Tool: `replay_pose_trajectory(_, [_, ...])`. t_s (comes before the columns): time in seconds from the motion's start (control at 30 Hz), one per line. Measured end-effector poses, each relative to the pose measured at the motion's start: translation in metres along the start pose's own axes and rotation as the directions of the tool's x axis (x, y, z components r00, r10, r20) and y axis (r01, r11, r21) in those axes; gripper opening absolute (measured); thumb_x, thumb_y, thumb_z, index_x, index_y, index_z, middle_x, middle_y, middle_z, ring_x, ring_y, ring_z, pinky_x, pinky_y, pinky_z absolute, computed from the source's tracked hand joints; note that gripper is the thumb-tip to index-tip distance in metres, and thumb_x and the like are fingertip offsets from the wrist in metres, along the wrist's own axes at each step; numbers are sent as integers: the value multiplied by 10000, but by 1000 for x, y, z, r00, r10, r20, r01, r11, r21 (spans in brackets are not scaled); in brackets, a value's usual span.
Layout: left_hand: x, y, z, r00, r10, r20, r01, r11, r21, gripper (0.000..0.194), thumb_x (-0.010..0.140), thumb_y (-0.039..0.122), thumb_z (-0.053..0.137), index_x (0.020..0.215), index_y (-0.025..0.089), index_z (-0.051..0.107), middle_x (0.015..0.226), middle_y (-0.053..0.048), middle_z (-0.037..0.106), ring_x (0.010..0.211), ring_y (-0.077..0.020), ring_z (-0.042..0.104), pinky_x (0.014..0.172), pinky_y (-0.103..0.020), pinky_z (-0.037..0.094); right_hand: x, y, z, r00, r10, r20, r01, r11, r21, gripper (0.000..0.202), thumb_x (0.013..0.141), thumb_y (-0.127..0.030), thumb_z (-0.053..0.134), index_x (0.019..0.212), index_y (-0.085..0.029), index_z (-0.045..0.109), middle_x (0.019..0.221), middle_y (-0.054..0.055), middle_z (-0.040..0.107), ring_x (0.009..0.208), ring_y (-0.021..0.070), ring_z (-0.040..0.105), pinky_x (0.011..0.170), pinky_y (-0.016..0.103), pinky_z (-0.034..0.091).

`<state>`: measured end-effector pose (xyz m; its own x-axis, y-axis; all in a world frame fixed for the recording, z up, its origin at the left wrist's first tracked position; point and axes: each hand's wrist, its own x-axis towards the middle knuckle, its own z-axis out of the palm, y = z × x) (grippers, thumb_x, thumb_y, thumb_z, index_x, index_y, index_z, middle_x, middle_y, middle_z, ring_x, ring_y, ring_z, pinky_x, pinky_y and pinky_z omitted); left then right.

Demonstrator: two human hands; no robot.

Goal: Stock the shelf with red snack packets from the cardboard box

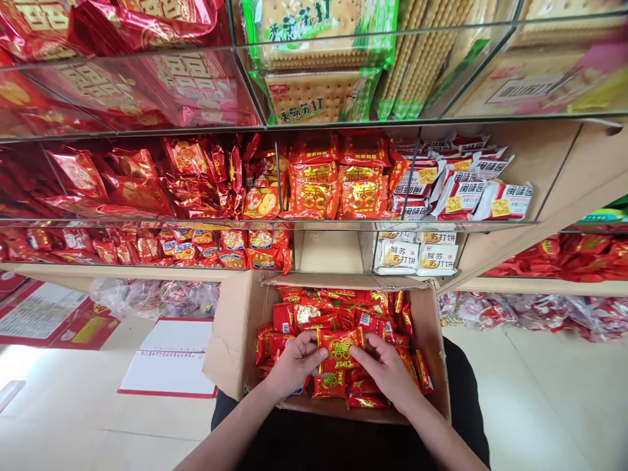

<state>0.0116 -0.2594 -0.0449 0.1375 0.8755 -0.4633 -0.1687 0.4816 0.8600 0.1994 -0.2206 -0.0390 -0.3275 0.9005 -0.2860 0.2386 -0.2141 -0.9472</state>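
Observation:
A small red snack packet [339, 350] with gold and green characters is held flat between my two hands, above an open cardboard box [230, 333]. My left hand [299, 360] pinches its left end, thumb on top. At the right end, my right hand [385, 366] grips it the same way. Many similar red packets [309, 314] lie loosely piled in the box beneath. The box rests on my lap, with its left flap folded outward. What my fingers do under the packet is hidden.
Ahead are shelves with clear dividers holding red packets [314, 186], white cracker packets [461, 190] and large green-edged cracker packs [318, 85]. A compartment [328, 251] of bare wood is just beyond the box. Plastic-bagged goods [161, 297] and a white-and-red carton [167, 356] are at lower left.

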Motion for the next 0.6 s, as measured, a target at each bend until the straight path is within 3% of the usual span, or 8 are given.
replay_pose_trajectory(0.1, [-4,28,-17,947,260,-190,-190,928,322,300,763,403,531,987,203,535,782,-30,637,720,-174,619,660,-347,528,8,-9,-13,997,-29,-65,29,1000,-4,284,725,-467,587,718,-189,532,647,-18,528,614,132,492,555,229,397])
replay_pose_trajectory(0.13, [-3,38,-26,857,435,-277,-264,832,487,263,789,380,496,977,204,549,856,-48,638,807,-183,612,755,-365,506,14,-13,-18,993,-40,-112,40,999,1,290,715,-466,601,703,-189,517,624,-25,512,596,124,482,541,225,387])
replay_pose_trajectory(0.17, [1,48,-37,724,614,-314,-297,688,662,257,800,352,481,1004,211,550,984,-68,617,952,-201,574,868,-390,453,21,-18,-23,987,-52,-154,54,998,11,295,707,-462,614,697,-188,505,614,-29,508,590,121,482,539,224,385])
replay_pose_trajectory(0.2, [5,58,-49,615,731,-297,-264,545,796,283,796,340,486,1043,213,540,1098,-87,573,1062,-222,517,946,-417,390,29,-24,-28,982,-64,-176,71,997,31,291,705,-456,620,717,-188,507,633,-26,529,605,124,500,555,229,396])
replay_pose_trajectory(0.27, [19,70,-70,504,827,-249,-117,351,929,407,782,350,504,1160,203,476,1287,-121,430,1220,-258,368,1016,-448,294,47,-38,-36,979,-96,-180,111,991,74,288,711,-441,620,807,-190,517,736,1,596,680,144,554,617,253,432])
replay_pose_trajectory(0.33, [33,73,-85,528,815,-238,30,262,965,528,769,409,509,1236,182,415,1362,-157,321,1267,-301,286,1006,-481,279,68,-52,-40,978,-140,-154,151,986,64,310,713,-423,618,889,-194,506,854,32,634,762,168,591,674,286,454])
replay_pose_trajectory(0.43, [46,69,-93,591,768,-248,165,185,969,530,801,460,430,1254,186,411,1367,-177,296,1253,-331,297,965,-488,300,101,-67,-42,968,-218,-126,197,967,-159,311,719,-396,599,932,-199,489,875,41,647,758,182,606,676,317,457])
replay_pose_trajectory(0.6, [44,68,-93,675,710,-201,206,80,975,576,795,544,374,1249,194,426,1240,-168,425,1132,-319,415,914,-448,331,167,-68,-31,957,-266,-115,170,838,-519,320,689,-320,604,967,-173,544,817,38,642,677,166,583,650,316,442])
